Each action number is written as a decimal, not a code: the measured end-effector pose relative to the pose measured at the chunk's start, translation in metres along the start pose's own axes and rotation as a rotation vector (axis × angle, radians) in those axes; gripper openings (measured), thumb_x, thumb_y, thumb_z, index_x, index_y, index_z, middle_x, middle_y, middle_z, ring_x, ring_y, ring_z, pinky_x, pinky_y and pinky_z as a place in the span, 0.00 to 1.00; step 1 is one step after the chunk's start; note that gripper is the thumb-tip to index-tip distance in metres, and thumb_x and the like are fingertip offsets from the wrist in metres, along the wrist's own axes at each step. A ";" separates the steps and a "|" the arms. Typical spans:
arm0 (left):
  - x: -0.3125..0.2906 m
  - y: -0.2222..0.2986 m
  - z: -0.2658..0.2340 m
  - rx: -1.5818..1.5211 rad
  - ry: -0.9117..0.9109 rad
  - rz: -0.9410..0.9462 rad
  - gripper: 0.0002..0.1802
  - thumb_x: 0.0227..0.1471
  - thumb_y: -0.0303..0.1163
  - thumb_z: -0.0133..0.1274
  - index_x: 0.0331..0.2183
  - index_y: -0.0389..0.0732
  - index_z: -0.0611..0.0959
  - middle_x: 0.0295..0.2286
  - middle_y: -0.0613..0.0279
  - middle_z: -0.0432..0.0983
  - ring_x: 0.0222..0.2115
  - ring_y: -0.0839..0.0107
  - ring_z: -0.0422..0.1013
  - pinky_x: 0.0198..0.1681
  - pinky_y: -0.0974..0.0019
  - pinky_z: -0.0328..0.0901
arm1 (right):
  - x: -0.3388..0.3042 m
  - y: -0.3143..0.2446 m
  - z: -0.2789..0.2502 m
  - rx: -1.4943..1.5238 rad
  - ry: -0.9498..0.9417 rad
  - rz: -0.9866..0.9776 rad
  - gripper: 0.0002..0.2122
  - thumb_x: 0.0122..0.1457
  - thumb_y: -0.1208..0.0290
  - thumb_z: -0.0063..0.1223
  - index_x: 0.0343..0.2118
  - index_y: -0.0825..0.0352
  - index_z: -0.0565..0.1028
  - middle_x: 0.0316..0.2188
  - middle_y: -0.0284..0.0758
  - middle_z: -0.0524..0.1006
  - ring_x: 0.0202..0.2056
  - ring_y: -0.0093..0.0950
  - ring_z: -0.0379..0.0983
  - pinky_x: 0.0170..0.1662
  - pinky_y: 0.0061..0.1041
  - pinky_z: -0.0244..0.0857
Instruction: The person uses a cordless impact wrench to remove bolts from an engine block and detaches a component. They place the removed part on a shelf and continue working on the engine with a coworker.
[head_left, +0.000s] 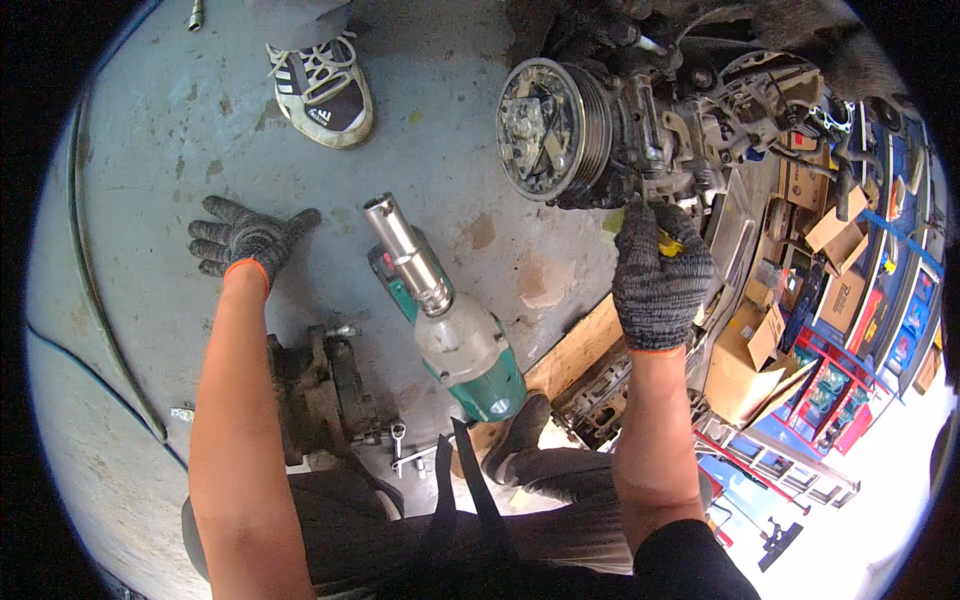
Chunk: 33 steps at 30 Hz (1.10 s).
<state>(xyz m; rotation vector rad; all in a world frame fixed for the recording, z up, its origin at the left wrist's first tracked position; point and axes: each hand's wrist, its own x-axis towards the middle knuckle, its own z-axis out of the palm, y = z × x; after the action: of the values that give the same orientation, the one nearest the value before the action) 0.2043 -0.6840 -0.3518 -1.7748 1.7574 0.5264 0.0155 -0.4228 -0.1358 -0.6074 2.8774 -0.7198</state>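
Note:
My left hand [250,238], in a dark grey knit glove with an orange cuff, is open above the floor, its fingers spread and holding nothing. My right hand [662,272], gloved alike, is closed at the near side of a greasy engine assembly [660,130]. A small yellow object [670,243] shows between its fingers; its kind and the fingertips' contact are partly hidden. A ribbed, belt-grooved pulley [550,130] sits at the assembly's left end. Between my arms is a green and silver impact wrench [470,350] with a long chrome socket [400,240] pointing away from me.
Another person's sneaker [322,95] stands at the far left. Beside my left forearm lies a dirty metal part [325,385], with wrenches [400,445] near it. A hose [85,230] runs along the left. Cardboard boxes [745,355] and blue shelving [900,320] are at right.

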 end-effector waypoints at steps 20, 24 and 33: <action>-0.002 0.000 -0.001 -0.036 0.078 -0.008 0.84 0.26 0.68 0.70 0.67 0.44 0.33 0.67 0.37 0.30 0.68 0.38 0.30 0.67 0.36 0.32 | 0.027 -0.035 -0.012 0.151 -0.748 0.526 0.16 0.65 0.59 0.51 0.34 0.70 0.77 0.21 0.34 0.76 0.20 0.24 0.72 0.25 0.23 0.67; -0.004 0.004 -0.004 -0.030 0.062 -0.013 0.84 0.26 0.68 0.70 0.67 0.44 0.33 0.67 0.37 0.30 0.68 0.39 0.30 0.67 0.36 0.32 | 0.020 -0.019 -0.009 0.248 -0.642 0.476 0.14 0.64 0.62 0.51 0.32 0.70 0.76 0.20 0.33 0.75 0.19 0.23 0.71 0.25 0.23 0.65; -0.007 0.004 -0.008 -0.085 0.055 0.002 0.85 0.26 0.67 0.71 0.67 0.44 0.32 0.67 0.36 0.29 0.68 0.39 0.30 0.68 0.37 0.33 | 0.022 0.021 -0.008 0.217 -0.713 0.329 0.09 0.66 0.69 0.47 0.39 0.66 0.77 0.28 0.31 0.78 0.23 0.20 0.72 0.26 0.21 0.67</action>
<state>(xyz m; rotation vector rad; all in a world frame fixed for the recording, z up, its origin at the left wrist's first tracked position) 0.1989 -0.6835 -0.3415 -1.8623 1.7984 0.5658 -0.0135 -0.4113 -0.1390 -0.2696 2.1316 -0.5952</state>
